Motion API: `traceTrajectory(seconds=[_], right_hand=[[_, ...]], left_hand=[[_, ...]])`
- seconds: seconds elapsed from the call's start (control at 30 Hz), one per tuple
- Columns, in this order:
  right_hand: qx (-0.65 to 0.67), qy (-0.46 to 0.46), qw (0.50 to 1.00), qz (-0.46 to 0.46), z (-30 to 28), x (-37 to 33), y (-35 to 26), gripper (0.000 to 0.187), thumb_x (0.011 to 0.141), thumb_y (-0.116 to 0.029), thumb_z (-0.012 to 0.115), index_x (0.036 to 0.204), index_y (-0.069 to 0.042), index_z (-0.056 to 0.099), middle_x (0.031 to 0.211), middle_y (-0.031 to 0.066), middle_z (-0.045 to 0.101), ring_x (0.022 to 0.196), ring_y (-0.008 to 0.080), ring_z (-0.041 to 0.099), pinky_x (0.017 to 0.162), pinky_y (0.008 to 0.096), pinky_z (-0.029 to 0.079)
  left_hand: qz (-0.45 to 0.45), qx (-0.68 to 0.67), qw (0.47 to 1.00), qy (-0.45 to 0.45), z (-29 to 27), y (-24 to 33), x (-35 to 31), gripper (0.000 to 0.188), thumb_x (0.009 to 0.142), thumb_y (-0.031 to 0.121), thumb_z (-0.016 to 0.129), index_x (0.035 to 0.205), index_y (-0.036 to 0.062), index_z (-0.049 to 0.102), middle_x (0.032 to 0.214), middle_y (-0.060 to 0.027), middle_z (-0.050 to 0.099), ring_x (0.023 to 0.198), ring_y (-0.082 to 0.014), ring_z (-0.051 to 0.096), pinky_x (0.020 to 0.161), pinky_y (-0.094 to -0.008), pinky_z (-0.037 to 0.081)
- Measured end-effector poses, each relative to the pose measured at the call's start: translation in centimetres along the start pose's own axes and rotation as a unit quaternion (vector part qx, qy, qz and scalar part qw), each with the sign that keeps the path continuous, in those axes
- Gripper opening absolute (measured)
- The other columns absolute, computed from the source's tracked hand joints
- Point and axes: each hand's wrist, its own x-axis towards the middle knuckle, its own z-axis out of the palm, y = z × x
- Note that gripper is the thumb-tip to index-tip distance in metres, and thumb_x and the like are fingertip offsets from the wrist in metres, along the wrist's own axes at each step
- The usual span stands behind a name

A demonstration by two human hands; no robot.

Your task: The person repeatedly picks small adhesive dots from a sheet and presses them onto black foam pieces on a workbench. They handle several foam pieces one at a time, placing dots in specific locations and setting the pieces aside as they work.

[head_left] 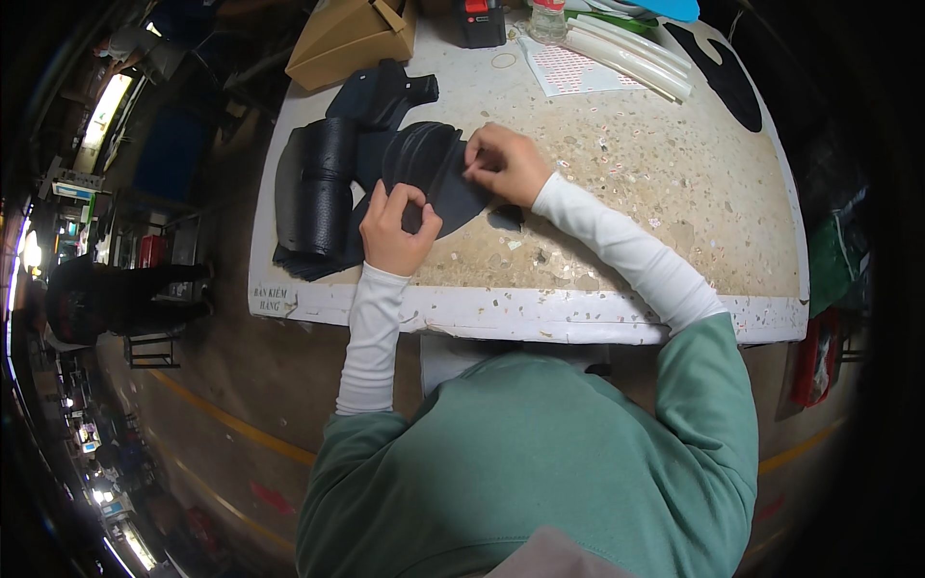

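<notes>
Several black leather-like pieces [419, 159] lie fanned in an overlapping pile left of the table's middle. My left hand [393, 236] is at the near edge of this pile, thumb and forefinger curled toward each other in a ring. Whatever those fingertips hold, if anything, is too small to see. At the pile's right side, my right hand [508, 166] is closed in a pinch by a flat dark piece [462, 200]; its fingertips hide what is between them. A thick rolled black stack [328, 183] sits left of my left hand.
More black pieces [371, 94], a cardboard box [352, 43] and a black-and-red battery-like block [480, 24] are farther back. Clear rolls [631, 60] lie on a red-marked sheet [568, 72] near a bottle [547, 21]. A black cutout [723, 77] is far right. Scraps dot the worn tabletop [617, 231].
</notes>
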Motion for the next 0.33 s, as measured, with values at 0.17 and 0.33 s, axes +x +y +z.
traceTrajectory(seconds=[0.17,0.33], right_hand=[[-0.144,0.054,0.982,-0.107,0.1,0.1,0.8,0.019,0.071,0.003,0.068,0.084,-0.002,0.055,0.088,0.0077,0.058,0.078,0.0183,0.067,0.070,0.0289,0.053],[-0.098,0.144,0.985,0.007,-3.0,1.6,3.5,0.013,0.073,-0.001,0.065,0.084,-0.005,0.061,0.086,0.0109,0.059,0.082,0.0227,0.065,0.079,0.0327,0.053]], left_hand=[[0.009,0.002,1.000,-0.003,-0.2,0.3,0.2,0.018,0.070,0.006,0.066,0.086,0.0059,0.058,0.083,-0.0141,0.057,0.070,-0.0359,0.060,0.083,-0.0446,0.051],[-0.116,-0.167,0.979,0.005,-1.1,1.3,-0.2,0.051,0.077,0.008,0.066,0.125,0.0127,0.049,0.125,-0.0109,0.053,0.078,-0.0242,0.065,0.074,-0.0349,0.054]])
